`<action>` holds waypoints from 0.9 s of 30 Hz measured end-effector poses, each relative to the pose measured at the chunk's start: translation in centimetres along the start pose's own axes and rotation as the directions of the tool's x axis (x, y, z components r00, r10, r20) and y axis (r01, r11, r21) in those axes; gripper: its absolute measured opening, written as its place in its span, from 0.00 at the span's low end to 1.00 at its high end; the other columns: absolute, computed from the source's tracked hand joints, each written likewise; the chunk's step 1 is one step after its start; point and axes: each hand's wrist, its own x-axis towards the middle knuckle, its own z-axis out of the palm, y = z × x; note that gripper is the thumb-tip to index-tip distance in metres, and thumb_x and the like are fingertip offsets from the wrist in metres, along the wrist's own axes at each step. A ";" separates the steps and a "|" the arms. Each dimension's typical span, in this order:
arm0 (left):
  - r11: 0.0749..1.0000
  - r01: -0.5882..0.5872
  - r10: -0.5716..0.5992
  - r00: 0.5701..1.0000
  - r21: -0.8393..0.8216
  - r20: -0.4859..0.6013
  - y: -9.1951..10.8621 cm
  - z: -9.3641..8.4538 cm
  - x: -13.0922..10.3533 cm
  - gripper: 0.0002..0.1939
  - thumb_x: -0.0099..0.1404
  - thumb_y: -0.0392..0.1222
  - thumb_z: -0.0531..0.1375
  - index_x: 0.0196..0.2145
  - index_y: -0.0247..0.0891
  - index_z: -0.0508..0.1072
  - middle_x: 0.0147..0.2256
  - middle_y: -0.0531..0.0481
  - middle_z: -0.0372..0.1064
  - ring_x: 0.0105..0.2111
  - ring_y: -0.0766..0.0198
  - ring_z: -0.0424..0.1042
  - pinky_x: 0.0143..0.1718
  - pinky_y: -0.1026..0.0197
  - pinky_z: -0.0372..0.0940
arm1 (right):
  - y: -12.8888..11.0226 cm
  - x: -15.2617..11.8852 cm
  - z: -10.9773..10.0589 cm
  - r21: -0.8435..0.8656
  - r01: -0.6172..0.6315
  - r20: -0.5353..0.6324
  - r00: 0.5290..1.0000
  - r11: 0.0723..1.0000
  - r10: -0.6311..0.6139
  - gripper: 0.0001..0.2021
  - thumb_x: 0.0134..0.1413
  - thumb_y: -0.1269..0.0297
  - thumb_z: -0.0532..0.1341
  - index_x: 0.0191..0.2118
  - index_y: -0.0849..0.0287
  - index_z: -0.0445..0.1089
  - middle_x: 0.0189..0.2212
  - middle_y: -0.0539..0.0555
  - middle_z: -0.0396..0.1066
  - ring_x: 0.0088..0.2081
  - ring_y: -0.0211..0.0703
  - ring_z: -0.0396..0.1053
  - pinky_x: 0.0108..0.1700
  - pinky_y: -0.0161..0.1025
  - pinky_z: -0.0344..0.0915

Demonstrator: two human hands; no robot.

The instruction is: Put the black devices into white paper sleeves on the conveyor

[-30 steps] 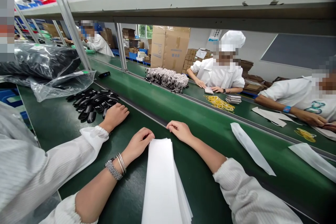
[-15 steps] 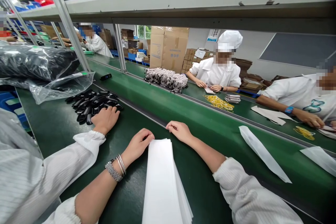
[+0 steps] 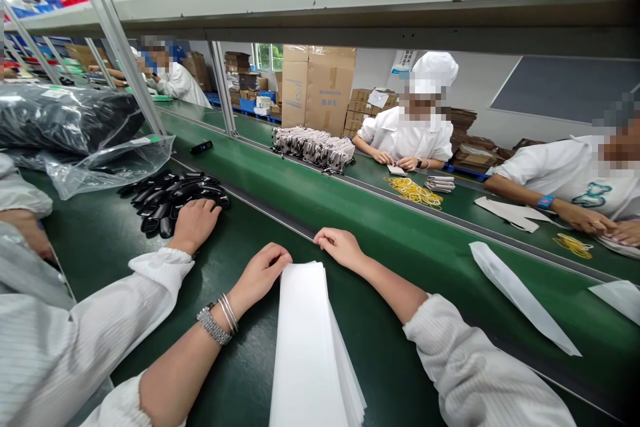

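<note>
A tall stack of white flat bags (image 3: 307, 340) lies on the green table straight before me. My left hand (image 3: 261, 272), with bracelets on the wrist, rests with curled fingers against the stack's top left corner. My right hand (image 3: 340, 247) lies loosely closed on the table just past the stack's top right corner, by the conveyor's edge, and holds nothing.
A co-worker's hand (image 3: 196, 223) on my left rests on a pile of black plastic pieces (image 3: 170, 195). Clear bags of black parts (image 3: 75, 127) lie behind. White bags (image 3: 520, 297) ride the green conveyor (image 3: 380, 227). Across it, people handle yellow rubber bands (image 3: 414, 191).
The co-worker's hand has slid left onto the black pieces. The white bags on the conveyor have travelled to the right. My own hands have stayed by the stack.
</note>
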 end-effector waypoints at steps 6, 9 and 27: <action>1.000 0.010 -0.010 1.000 -0.006 0.014 0.5 -0.2 -0.1 0.14 0.67 0.47 0.52 0.31 0.37 0.71 0.35 0.49 0.65 0.36 0.61 0.67 0.40 0.60 0.61 | 0.1 0.0 0.1 0.002 -0.014 0.000 1.000 1.000 0.014 0.11 0.58 0.68 0.54 0.37 0.52 0.75 0.29 0.45 0.75 0.30 0.37 0.69 0.33 0.33 0.57; 1.000 0.010 -0.010 1.000 -0.009 0.014 0.8 -0.3 -0.2 0.14 0.67 0.47 0.52 0.31 0.37 0.71 0.34 0.49 0.65 0.37 0.61 0.67 0.40 0.60 0.61 | 0.1 0.0 0.2 0.004 -0.018 0.001 1.000 1.000 0.018 0.11 0.58 0.68 0.54 0.37 0.52 0.75 0.29 0.45 0.75 0.30 0.37 0.69 0.33 0.33 0.57; 1.000 -0.006 0.005 0.999 -0.015 -0.050 0.0 0.1 -0.8 0.12 0.67 0.43 0.53 0.31 0.36 0.73 0.34 0.50 0.66 0.34 0.65 0.67 0.38 0.63 0.61 | 0.2 -0.4 0.7 0.018 -0.043 0.040 0.998 0.999 0.042 0.12 0.58 0.62 0.52 0.37 0.51 0.73 0.31 0.47 0.74 0.30 0.40 0.69 0.33 0.36 0.58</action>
